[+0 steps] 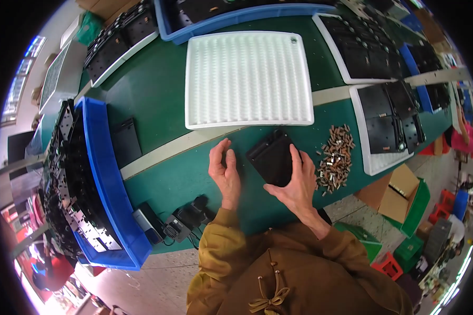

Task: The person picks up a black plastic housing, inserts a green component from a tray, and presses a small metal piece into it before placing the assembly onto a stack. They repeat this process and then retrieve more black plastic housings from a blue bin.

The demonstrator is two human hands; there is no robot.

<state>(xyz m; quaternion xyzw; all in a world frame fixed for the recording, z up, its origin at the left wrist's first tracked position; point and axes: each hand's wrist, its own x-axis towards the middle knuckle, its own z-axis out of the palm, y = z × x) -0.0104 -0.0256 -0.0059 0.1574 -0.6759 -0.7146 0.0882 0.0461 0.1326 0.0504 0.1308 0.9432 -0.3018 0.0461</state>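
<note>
Just right of the middle, my right hand (299,184) grips a flat black rectangular plastic part (270,157) by its right side and near corner, thumb at the lower edge and fingers along the side. The part lies tilted over the green bench. To its left is my left hand (225,170), apart from it, fingers slightly bent and thumb separate, with nothing visible in it. A heap of small copper-and-silver cylindrical pieces (335,160) lies right of my right hand. Beyond both hands stands a white ribbed tray (247,123) with no parts on it.
A blue bin (102,178) full of black parts stands at left, with a black panel (125,142) beside it. Black corded devices (186,218) sit at the near left edge. White trays (360,126) of black parts line the right; another blue bin (247,23) is behind.
</note>
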